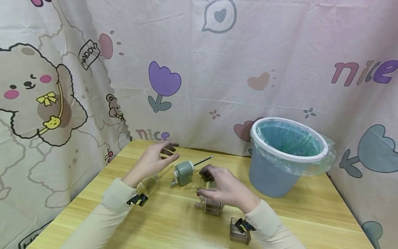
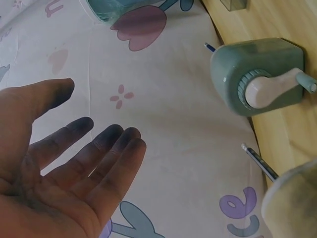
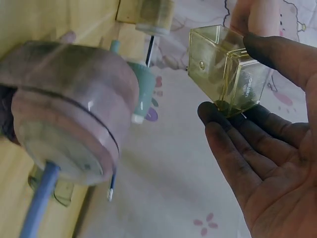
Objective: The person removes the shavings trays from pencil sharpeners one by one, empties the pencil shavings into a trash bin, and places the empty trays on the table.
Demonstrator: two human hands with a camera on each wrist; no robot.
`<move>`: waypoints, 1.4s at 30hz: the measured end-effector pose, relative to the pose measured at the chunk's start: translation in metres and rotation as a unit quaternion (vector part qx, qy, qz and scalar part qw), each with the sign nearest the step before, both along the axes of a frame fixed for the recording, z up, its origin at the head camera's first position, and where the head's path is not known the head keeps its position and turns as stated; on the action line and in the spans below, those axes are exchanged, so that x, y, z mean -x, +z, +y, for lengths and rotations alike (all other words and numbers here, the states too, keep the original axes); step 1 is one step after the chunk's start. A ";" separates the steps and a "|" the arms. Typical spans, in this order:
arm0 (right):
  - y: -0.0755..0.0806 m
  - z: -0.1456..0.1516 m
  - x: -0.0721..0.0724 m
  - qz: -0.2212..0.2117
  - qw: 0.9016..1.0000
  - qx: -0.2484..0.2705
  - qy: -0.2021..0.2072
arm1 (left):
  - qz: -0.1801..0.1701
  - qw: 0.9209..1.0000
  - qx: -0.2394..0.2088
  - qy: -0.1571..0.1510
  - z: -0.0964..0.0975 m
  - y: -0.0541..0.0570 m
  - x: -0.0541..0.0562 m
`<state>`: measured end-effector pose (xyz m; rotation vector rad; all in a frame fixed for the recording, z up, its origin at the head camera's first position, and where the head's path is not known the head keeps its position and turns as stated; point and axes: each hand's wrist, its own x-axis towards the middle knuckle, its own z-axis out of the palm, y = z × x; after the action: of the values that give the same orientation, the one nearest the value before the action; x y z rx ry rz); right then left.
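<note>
My right hand [image 1: 230,188] pinches a clear yellowish plastic shavings drawer [image 3: 213,69] between thumb and fingers, above the table; its fingertips are dark with smudges. My left hand [image 1: 152,159] is held in the air over the left back of the table with relaxed, smudged fingers and nothing in them. Between the hands stands a green crank pencil sharpener [image 1: 184,174] with a pencil in it. Below the right hand is a pinkish-grey pencil sharpener [image 3: 69,99], a blue pencil [image 3: 39,198] sticking out. A yellowish pencil sharpener [image 1: 150,185] stands beside the left wrist, partly hidden.
A blue bin [image 1: 273,176] with a white rim and a green plastic liner stands at the right back of the table. A brownish transparent drawer [image 1: 239,235] lies under the right wrist. A patterned cloth [image 1: 211,86] hangs behind the wooden table [image 1: 174,224].
</note>
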<state>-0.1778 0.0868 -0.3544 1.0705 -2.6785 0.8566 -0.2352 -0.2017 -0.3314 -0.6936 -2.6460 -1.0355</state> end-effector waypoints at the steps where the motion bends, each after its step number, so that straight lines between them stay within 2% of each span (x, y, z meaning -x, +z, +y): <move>1: -0.001 -0.002 0.000 -0.005 1.000 0.001 0.002 | -0.002 1.000 0.002 0.002 -0.002 -0.001 0.000; 4: -0.004 -0.009 -0.001 -0.018 1.000 -0.001 0.002 | -0.003 1.000 0.008 0.006 -0.006 -0.004 -0.001; 12: -0.014 -0.028 0.000 -0.008 1.000 -0.006 0.010 | 0.005 1.000 0.024 0.017 -0.015 -0.010 -0.007; 17: -0.022 -0.042 0.002 0.000 1.000 -0.019 0.005 | 0.008 1.000 0.020 0.014 -0.019 -0.013 -0.010; 32: -0.054 -0.070 0.005 -0.054 0.997 -0.059 -0.020 | 0.008 1.000 0.013 0.017 -0.033 -0.021 -0.014; 42: -0.059 -0.087 0.002 -0.071 0.994 -0.075 -0.037 | 0.014 0.999 0.028 0.028 -0.040 -0.025 -0.013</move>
<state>-0.1796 0.0003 -0.4130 0.9668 -2.9216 0.7542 -0.2221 -0.2421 -0.3564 -0.6366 -2.6630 -0.9330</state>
